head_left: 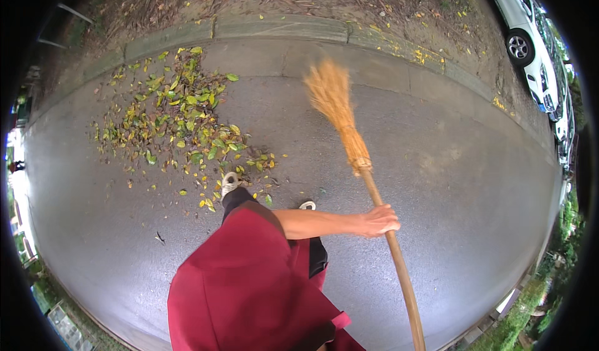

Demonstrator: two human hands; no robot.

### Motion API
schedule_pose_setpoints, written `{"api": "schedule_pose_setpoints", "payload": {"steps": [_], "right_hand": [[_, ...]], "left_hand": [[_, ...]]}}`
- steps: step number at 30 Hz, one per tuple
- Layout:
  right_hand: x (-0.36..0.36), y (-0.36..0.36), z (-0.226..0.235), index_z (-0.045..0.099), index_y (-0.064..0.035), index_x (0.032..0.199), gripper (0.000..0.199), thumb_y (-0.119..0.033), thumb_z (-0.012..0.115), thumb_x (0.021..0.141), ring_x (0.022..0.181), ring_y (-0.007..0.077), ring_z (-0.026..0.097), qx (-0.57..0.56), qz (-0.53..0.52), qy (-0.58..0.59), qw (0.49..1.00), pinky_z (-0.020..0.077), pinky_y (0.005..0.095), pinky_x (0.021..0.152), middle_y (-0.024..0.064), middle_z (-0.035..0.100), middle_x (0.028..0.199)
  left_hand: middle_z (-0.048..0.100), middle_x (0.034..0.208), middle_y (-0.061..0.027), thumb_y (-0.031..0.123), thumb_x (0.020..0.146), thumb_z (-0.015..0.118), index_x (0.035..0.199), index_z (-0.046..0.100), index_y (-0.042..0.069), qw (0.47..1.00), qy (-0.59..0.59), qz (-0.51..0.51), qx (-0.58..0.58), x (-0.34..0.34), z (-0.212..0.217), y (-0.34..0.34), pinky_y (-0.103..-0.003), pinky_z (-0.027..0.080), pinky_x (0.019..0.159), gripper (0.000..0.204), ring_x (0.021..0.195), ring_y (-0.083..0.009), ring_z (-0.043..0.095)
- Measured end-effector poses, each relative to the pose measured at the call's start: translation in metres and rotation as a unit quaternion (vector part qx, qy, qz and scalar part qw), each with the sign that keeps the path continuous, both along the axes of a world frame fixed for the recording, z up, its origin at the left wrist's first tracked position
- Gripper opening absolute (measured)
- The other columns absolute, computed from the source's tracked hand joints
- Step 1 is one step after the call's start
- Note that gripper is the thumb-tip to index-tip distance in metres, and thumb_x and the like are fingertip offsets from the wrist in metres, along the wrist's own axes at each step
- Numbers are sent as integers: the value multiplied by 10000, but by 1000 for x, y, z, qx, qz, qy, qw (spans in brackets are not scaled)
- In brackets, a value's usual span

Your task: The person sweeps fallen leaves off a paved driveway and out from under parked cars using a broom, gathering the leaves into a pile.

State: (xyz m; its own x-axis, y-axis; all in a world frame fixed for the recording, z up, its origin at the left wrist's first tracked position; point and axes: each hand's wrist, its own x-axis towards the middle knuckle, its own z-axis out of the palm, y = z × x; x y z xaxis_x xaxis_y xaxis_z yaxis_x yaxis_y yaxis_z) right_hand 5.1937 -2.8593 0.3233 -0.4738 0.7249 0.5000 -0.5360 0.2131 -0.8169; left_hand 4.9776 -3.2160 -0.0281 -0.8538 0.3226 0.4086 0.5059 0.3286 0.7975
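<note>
My left hand (378,220) is closed around the wooden handle of a straw broom (349,140), about halfway along it. My left arm reaches across my body from a red sleeve (249,276). The broom's bristle head points away from me and is lifted or brushing over the grey pavement (449,182) near the kerb. The handle runs down to the lower edge of the picture. My right hand is out of view. A pile of green and yellow fallen leaves (178,123) lies on the pavement to my left, by my shoes (229,181).
A concrete kerb (281,28) bounds the far side, with bare soil and leaf litter beyond it. White parked cars (530,39) stand at the upper right. Plants edge the lower right and lower left.
</note>
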Motion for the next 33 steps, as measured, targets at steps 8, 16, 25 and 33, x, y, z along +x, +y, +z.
{"api": "schedule_pose_setpoints", "payload": {"steps": [8, 16, 25, 33], "right_hand": [[-29, -240, -44, 579, -20, 873, 135, -155, 568, 867, 552, 219, 491, 136, 8, -119, 984, 445, 373, 518, 38, 490, 612], [-40, -605, -277, 391, -162, 582, 263, -64, 550, 767, 420, 106, 310, -235, 358, -273, 862, 309, 270, 428, -40, 331, 485], [98, -429, -196, 373, -151, 627, 333, -137, 604, 865, 455, 75, 252, -319, 334, -131, 877, 235, 247, 445, -51, 286, 518], [481, -149, -77, 382, -143, 678, 275, -132, 557, 891, 509, 85, 313, -84, 17, -44, 995, 314, 218, 483, -22, 312, 579]], "left_hand": [[546, 658, -101, 105, 668, 638, 682, 531, 99, 982, -154, 108, 4, 144, -78, -225, -476, 413, 660, 108, 696, -322, 582], [621, 716, -141, 24, 735, 574, 763, 624, 59, 899, -191, 294, -263, 321, -181, -656, -439, 475, 703, 67, 720, -317, 616], [597, 733, -123, 12, 687, 565, 800, 583, 74, 926, -150, 169, -302, 396, -32, -516, -443, 434, 725, 130, 758, -336, 589], [546, 693, -40, 127, 747, 613, 863, 605, 138, 987, -31, -139, -78, 509, -17, -166, -405, 419, 702, 117, 715, -246, 582]]}}
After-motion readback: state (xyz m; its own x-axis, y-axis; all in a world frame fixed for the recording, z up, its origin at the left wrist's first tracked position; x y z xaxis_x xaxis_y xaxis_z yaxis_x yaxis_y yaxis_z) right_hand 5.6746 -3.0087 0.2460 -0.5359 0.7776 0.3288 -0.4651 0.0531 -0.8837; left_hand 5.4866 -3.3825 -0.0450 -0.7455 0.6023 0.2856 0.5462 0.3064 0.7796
